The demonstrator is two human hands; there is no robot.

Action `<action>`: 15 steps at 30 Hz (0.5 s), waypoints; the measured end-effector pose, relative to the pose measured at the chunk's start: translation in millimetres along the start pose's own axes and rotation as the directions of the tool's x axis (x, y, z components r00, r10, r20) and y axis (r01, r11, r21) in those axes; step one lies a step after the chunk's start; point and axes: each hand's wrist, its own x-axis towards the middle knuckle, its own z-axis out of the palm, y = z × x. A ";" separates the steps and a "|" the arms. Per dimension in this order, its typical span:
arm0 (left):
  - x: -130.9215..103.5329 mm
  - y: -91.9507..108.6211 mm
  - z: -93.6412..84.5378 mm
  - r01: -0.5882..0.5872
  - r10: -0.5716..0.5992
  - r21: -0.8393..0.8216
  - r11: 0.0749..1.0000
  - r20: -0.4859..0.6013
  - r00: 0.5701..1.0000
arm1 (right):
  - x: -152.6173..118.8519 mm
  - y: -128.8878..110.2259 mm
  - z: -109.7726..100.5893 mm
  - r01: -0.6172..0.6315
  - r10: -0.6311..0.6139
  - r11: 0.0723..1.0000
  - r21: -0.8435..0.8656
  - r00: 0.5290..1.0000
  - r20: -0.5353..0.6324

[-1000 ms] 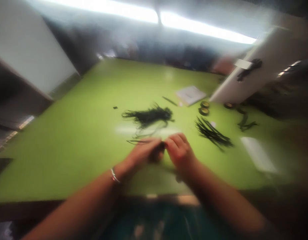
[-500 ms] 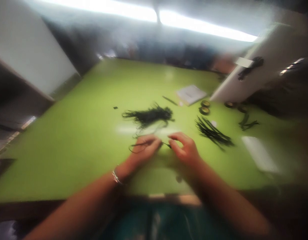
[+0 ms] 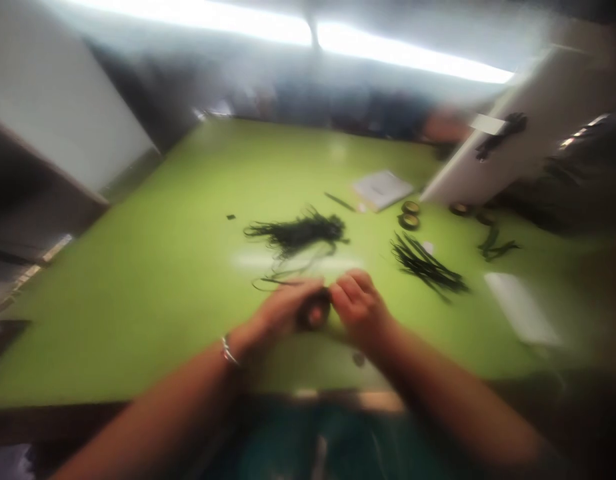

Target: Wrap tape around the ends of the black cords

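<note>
My left hand (image 3: 283, 308) is closed around a dark ring that looks like a roll of black tape (image 3: 325, 301), with a finger showing in its hole. A thin black cord (image 3: 268, 281) sticks out to the left from the same hand, its end bent in a loop. My right hand (image 3: 361, 303) has its fingers curled in, the fingertips pressed at the right edge of the roll. Blur hides whether they pinch a tape end. Just beyond both hands lies a tangled bundle of black cords (image 3: 303, 230) with looped ends.
On the green table (image 3: 153, 300) lie a bunch of black strips (image 3: 428, 265), two stacked tape rolls (image 3: 409, 221), a white pad (image 3: 382, 190), a dark pen-like stick (image 3: 339, 201) and a white slab (image 3: 521, 308). A pale upright panel (image 3: 518, 147) stands at right.
The dark roll now shows in my left hand, where earlier only the cord was visible. My right hand's fingers have gone from a spread pinch to curled in, against the roll.
</note>
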 end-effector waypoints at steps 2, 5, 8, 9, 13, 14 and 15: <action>0.9 -2.6 -2.9 -0.011 0.011 0.039 0.999 -0.005 1.000 | -1.8 1.2 1.3 0.037 -0.037 0.999 -0.021 0.999 -0.009; 0.1 -2.5 -5.1 -0.059 0.065 0.126 0.990 -0.044 0.997 | -2.7 2.0 3.5 0.002 -0.002 1.000 0.026 1.000 -0.009; -2.3 1.2 -3.4 -0.186 0.217 0.290 0.939 -0.081 0.973 | -2.1 0.9 4.2 -0.163 0.169 0.962 0.219 0.986 -0.008; -2.8 2.3 -2.2 -0.235 0.282 0.344 0.909 -0.091 0.955 | -1.8 0.0 4.1 -0.215 0.224 0.932 0.292 0.975 0.004; -3.2 3.5 3.2 -0.307 0.394 0.440 0.844 -0.118 0.912 | -0.4 -5.6 3.7 -0.333 0.347 0.848 0.413 0.937 0.044; -3.4 3.6 4.3 -0.295 0.381 0.441 0.848 -0.120 0.917 | 0.1 -6.8 3.7 -0.357 0.375 0.837 0.415 0.926 0.042; -3.9 4.0 5.2 -0.279 0.363 0.438 0.855 -0.122 0.924 | 0.6 -7.8 3.6 -0.381 0.403 0.826 0.417 0.915 0.038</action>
